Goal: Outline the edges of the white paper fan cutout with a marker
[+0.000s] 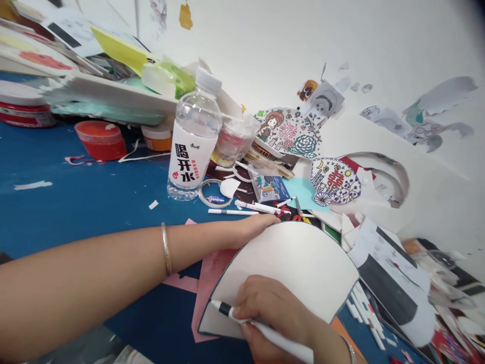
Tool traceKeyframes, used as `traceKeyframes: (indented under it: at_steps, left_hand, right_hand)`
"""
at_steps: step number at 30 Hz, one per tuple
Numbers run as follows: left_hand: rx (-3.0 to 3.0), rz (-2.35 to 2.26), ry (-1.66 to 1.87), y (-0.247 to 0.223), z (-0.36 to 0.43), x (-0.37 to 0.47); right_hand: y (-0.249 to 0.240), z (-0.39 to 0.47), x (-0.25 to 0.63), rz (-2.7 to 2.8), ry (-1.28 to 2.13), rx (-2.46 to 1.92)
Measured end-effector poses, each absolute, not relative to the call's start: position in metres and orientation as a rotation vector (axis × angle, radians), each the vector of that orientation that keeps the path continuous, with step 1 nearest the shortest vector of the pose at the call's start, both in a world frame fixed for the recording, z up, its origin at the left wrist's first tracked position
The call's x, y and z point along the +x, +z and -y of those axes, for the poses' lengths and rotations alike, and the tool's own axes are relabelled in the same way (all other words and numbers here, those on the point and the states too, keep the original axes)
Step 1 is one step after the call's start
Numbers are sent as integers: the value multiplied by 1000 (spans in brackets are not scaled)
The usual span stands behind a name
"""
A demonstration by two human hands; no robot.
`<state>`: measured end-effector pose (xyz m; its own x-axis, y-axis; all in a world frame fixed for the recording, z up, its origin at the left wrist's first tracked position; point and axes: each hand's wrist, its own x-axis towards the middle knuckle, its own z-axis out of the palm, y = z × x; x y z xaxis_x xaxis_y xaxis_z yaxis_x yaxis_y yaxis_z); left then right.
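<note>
The left hand [254, 227] had most of its fingers hidden behind the card [297, 255]; the right hand [275, 308] covered part of the pen [284, 344] and the card's lower edge. The frame's left edge cut off the red jar [25, 114], the bottom edge the right forearm [329, 337]. Print on the blue box [270, 188] was too small to read.

White card [297, 260] — dark-edged, white pen [281, 342] — black-banded
</note>
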<state>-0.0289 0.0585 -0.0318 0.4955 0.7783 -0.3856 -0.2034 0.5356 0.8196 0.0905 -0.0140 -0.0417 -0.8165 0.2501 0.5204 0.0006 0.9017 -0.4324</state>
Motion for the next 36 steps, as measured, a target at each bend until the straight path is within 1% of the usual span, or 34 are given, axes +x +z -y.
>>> traceKeyframes:
  at_steps: [3, 6, 9, 15, 21, 26, 28, 32, 36]
  left_hand:
    - [770, -826, 667, -36, -61, -28]
    - [751, -778, 652, -40, -64, -27]
    - [732, -710, 658, -41, -65, -26]
    - [746, -657, 672, -35, -64, -28]
    - [757, -625, 699, -35, -62, -29]
    - [789, -602, 711, -40, -63, -29]
    - [784, -615, 712, -40, -63, -29]
    - [761, -655, 715, -35, -60, -30]
    - [740, -659, 724, -30, -58, -30]
  right_hand:
    - [-41, 14, 91, 2482, 532, -186]
    - [-39, 12, 95, 2463, 457, -272]
    - [-38, 11, 98, 2440, 463, -368]
    - [-43, 9, 97, 2455, 491, -256]
    - [-39, 6, 102, 2403, 405, -453]
    - [-38, 5, 102, 2427, 413, -381]
    - [-38, 3, 103, 2418, 393, -416]
    - [-41, 1, 107, 2353, 397, -508]
    - [-45, 0, 109, 2370, 416, -444]
